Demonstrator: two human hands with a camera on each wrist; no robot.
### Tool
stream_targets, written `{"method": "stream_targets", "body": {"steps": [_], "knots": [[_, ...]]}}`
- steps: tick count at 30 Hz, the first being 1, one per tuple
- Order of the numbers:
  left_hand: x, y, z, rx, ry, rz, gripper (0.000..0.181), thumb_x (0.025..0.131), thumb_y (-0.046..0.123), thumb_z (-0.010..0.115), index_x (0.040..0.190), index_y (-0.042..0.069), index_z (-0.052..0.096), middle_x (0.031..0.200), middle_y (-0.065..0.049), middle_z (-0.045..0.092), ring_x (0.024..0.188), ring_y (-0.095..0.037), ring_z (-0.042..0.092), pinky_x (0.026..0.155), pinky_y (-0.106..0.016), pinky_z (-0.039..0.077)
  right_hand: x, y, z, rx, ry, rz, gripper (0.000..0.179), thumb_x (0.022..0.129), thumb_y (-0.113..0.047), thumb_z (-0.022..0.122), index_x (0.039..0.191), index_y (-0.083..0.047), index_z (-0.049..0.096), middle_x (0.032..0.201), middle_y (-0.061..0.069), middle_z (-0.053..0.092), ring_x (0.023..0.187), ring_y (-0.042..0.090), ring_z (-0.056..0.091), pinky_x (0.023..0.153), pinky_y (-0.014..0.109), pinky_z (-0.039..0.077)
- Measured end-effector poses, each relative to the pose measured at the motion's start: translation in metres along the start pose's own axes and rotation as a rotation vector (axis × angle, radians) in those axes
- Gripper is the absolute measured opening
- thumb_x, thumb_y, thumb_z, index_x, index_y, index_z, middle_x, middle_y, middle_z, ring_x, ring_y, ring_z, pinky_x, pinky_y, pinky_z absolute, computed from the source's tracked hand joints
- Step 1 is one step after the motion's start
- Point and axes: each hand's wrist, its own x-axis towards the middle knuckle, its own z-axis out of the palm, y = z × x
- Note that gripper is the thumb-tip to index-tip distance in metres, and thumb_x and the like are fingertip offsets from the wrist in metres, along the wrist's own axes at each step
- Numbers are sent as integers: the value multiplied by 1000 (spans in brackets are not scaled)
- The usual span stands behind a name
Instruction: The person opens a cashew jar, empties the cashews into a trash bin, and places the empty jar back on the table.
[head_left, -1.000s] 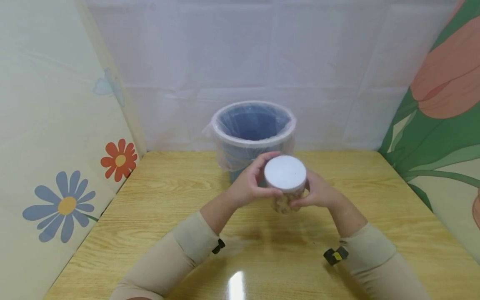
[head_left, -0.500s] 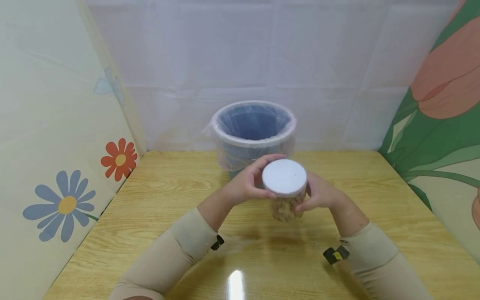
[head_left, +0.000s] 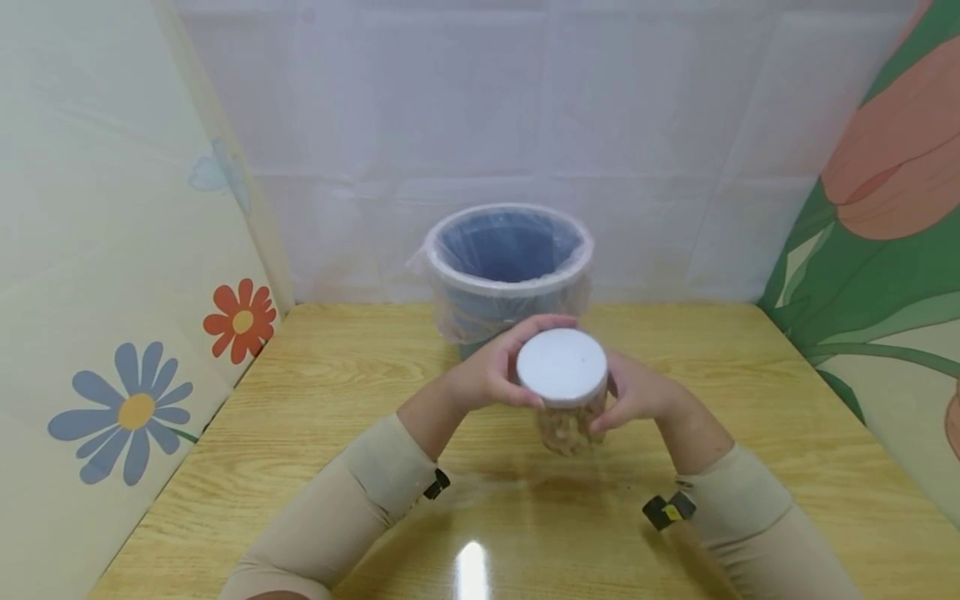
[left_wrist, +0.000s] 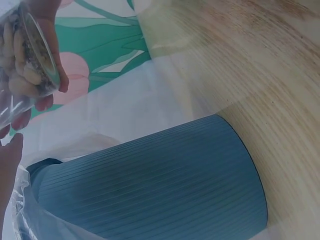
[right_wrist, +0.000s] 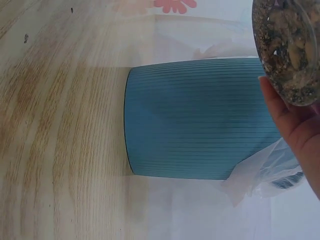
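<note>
A clear jar (head_left: 567, 432) with a white lid (head_left: 562, 365) is held upright, or nearly so, above the table. My left hand (head_left: 487, 372) grips it around the lid from the left, its thumb at the lid's near edge. From the right, my right hand (head_left: 639, 390) holds the jar's side with curled fingers and thumb. Pale brown, nut-like pieces fill part of the jar, as the left wrist view shows on the jar (left_wrist: 22, 65). In the right wrist view, dark crumbs lie at the jar's bottom (right_wrist: 290, 55).
Behind the hands stands a blue ribbed bin (right_wrist: 195, 120) with a white rim (head_left: 510, 288) and a clear plastic liner (head_left: 457, 317). It rests on the wood-grain table (head_left: 360, 358) near the back wall. Flower-printed sheets (head_left: 135, 250) flank the table.
Both hands have brought the jar slightly lower in the head view, nearer to me and a little to the left. The grip looks much the same, and the bin has stayed put.
</note>
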Motion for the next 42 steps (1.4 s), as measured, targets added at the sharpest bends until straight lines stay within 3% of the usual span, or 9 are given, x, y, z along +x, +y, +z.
{"method": "stream_targets", "body": {"steps": [4, 9, 14, 19, 25, 37, 42], "knots": [[-1, 0, 0, 55, 41, 6, 96, 66, 26, 79, 138, -4, 23, 132, -25, 38, 118, -26, 44, 101, -45, 36, 1, 3, -1, -7, 12, -9, 86, 67, -16, 77, 137, -4, 29, 132, 10, 43, 122, 24, 41, 105, 38, 31], [-1, -1, 0, 90, 88, -3, 89, 66, 8, 75, 139, -2, 26, 132, -23, 40, 119, -25, 44, 102, -43, 35, -1, 4, 1, -33, 55, 16, 88, 65, -7, 76, 137, 2, 26, 132, 10, 42, 121, 24, 42, 103, 38, 33], [-1, 1, 3, 129, 133, -14, 89, 65, -1, 74, 140, 2, 26, 130, -21, 41, 118, -25, 45, 99, -41, 38, -2, 3, 5, -91, 160, 66, 89, 61, -3, 78, 135, 3, 29, 129, 6, 44, 118, 20, 43, 101, 35, 35], [1, 3, 6, 194, 208, -17, 92, 62, -4, 74, 140, 7, 27, 133, -15, 42, 117, -24, 46, 98, -39, 40, 0, 3, 9, -137, 271, 58, 92, 58, 0, 78, 136, 1, 30, 128, 7, 46, 117, 21, 44, 102, 35, 35], [1, 4, 8, 307, 283, -18, 94, 59, -4, 78, 139, 8, 30, 131, -12, 45, 117, -22, 47, 100, -36, 38, 2, 2, 9, -137, 298, 55, 94, 57, 2, 78, 137, 1, 29, 130, 8, 45, 118, 21, 44, 102, 35, 35], [3, 7, 17, 487, 470, -121, 95, 58, 13, 85, 138, 15, 34, 130, -4, 47, 115, -17, 48, 98, -33, 39, 7, 4, 9, -185, 387, 124, 92, 59, 0, 80, 138, -3, 31, 133, 12, 43, 121, 22, 41, 105, 49, 25], [2, 3, 16, 490, 477, -102, 97, 59, 11, 85, 140, 13, 30, 133, -4, 45, 118, -17, 46, 100, -32, 37, 7, 5, 9, -193, 387, 129, 92, 60, 0, 80, 138, -3, 31, 133, 12, 42, 122, 23, 40, 105, 49, 25]]}}
